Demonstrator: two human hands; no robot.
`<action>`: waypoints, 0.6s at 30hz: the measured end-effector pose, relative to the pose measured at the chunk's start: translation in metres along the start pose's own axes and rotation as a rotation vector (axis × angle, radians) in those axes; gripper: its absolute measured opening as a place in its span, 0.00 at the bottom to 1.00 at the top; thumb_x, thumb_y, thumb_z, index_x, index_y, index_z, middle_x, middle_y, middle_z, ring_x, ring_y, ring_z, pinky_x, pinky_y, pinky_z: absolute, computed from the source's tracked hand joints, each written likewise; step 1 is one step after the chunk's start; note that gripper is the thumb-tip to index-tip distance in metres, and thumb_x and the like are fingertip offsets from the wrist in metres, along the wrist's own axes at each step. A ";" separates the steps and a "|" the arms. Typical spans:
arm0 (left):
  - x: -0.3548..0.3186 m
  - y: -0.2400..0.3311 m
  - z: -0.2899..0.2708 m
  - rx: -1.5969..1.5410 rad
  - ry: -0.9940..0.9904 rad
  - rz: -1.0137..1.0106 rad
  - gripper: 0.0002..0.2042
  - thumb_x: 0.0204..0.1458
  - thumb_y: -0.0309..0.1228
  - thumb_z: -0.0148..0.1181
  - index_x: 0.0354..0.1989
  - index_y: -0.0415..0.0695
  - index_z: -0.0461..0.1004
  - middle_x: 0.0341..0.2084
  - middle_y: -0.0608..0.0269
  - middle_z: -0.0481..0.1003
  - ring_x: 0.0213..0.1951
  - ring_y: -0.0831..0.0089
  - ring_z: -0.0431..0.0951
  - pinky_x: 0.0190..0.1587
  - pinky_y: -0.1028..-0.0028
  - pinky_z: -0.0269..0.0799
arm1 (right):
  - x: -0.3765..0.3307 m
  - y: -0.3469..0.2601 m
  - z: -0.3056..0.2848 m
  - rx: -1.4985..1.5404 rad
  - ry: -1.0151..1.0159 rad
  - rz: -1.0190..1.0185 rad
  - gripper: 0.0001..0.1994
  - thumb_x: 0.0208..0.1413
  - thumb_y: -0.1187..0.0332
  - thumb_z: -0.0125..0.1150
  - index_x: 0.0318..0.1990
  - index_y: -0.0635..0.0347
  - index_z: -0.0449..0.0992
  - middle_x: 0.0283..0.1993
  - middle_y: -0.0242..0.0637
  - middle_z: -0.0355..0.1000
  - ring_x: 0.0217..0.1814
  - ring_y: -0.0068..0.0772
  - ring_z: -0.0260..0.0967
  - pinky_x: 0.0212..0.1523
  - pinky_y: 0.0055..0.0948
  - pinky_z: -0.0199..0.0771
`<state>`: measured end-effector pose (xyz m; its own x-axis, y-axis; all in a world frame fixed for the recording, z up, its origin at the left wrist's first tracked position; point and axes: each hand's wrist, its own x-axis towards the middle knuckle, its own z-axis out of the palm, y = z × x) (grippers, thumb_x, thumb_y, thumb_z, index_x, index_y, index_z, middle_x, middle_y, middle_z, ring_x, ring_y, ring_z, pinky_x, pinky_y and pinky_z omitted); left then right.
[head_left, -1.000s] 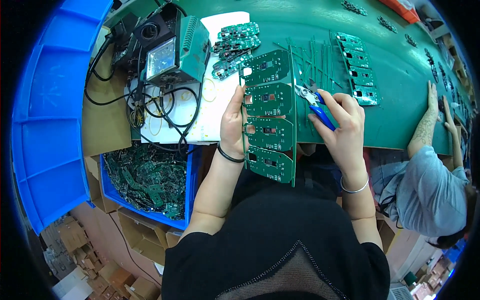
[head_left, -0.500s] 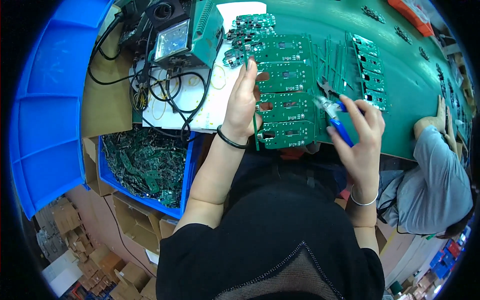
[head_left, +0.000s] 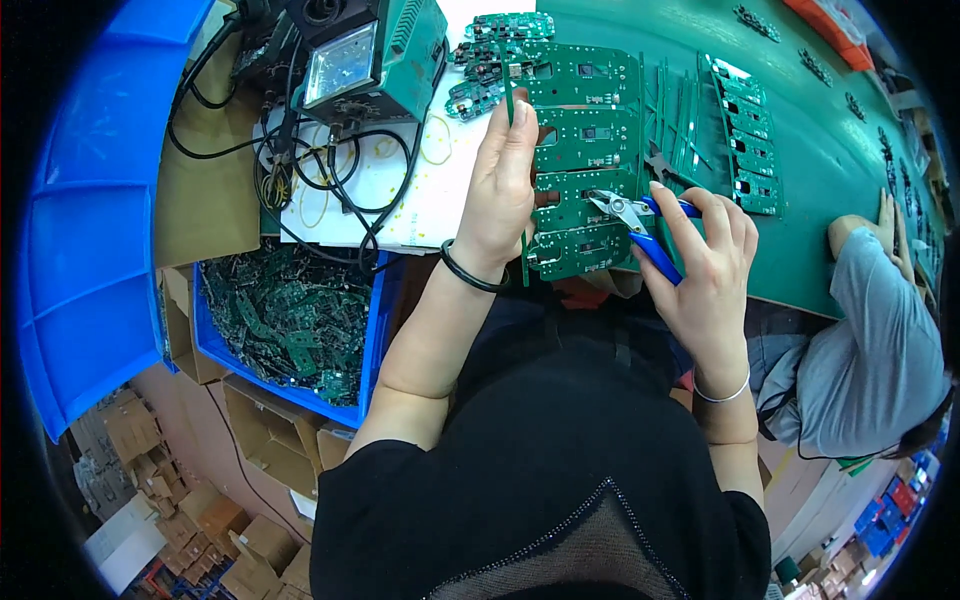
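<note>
My left hand grips a green circuit board panel by its left edge, with the thumb on top and the other fingers partly hidden beneath. The panel is made of several joined boards with cut-outs. In my right hand is a pair of side cutters with blue handles. The cutters' jaws lie over the third board from the far end, near a small slot. Beyond my right hand, a second dark-jawed tool rests on the bench beside thin green strips.
Another board panel lies right of the strips. At the back left stands a soldering station with looping black cables. A blue bin of green scraps is at my left. A co-worker's arm rests on the green bench.
The cutters have moved left from the panel's right edge onto its boards. The panel has shifted slightly away from me and to the right with my left hand.
</note>
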<state>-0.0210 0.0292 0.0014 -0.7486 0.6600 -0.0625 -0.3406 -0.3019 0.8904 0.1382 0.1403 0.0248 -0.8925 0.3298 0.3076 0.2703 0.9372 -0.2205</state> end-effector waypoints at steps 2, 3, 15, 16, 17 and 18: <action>-0.001 0.001 0.000 -0.005 -0.007 0.000 0.19 0.65 0.41 0.37 0.57 0.43 0.60 0.48 0.60 0.70 0.48 0.75 0.71 0.49 0.75 0.69 | 0.000 0.000 0.000 -0.009 0.001 -0.004 0.25 0.40 0.66 0.67 0.51 0.54 0.72 0.46 0.40 0.65 0.52 0.41 0.59 0.53 0.40 0.53; -0.001 0.001 -0.001 -0.009 -0.015 0.001 0.19 0.65 0.41 0.36 0.58 0.42 0.60 0.48 0.60 0.70 0.49 0.74 0.70 0.50 0.74 0.69 | -0.001 0.000 0.001 -0.010 -0.009 -0.003 0.25 0.40 0.66 0.67 0.51 0.54 0.72 0.46 0.40 0.65 0.51 0.41 0.60 0.52 0.40 0.54; 0.001 0.002 -0.005 0.014 0.064 -0.075 0.19 0.63 0.46 0.40 0.57 0.50 0.60 0.43 0.63 0.71 0.39 0.80 0.75 0.28 0.81 0.75 | 0.002 -0.003 0.004 0.004 0.052 -0.026 0.25 0.39 0.65 0.68 0.50 0.53 0.73 0.43 0.38 0.65 0.47 0.38 0.61 0.47 0.38 0.56; 0.001 0.002 -0.005 0.013 0.064 -0.075 0.19 0.63 0.46 0.40 0.57 0.50 0.60 0.43 0.63 0.71 0.39 0.80 0.75 0.28 0.81 0.75 | 0.003 -0.004 0.004 -0.020 0.057 -0.032 0.25 0.39 0.66 0.68 0.50 0.53 0.73 0.43 0.37 0.65 0.47 0.38 0.61 0.47 0.38 0.56; 0.000 0.003 -0.005 0.006 0.059 -0.077 0.19 0.63 0.45 0.40 0.57 0.50 0.61 0.42 0.63 0.72 0.39 0.80 0.76 0.29 0.81 0.75 | 0.002 -0.004 0.004 -0.021 0.056 -0.032 0.25 0.39 0.66 0.68 0.50 0.53 0.73 0.43 0.37 0.65 0.47 0.38 0.61 0.47 0.38 0.56; 0.000 0.004 -0.005 -0.001 0.054 -0.079 0.18 0.63 0.45 0.40 0.56 0.50 0.61 0.42 0.64 0.72 0.38 0.79 0.76 0.29 0.81 0.75 | 0.000 -0.004 0.004 -0.022 0.026 -0.015 0.25 0.40 0.66 0.68 0.51 0.53 0.74 0.43 0.37 0.66 0.47 0.38 0.62 0.49 0.37 0.56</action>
<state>-0.0249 0.0247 0.0026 -0.7486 0.6442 -0.1569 -0.4006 -0.2509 0.8812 0.1355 0.1365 0.0221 -0.8869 0.3182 0.3350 0.2652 0.9443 -0.1950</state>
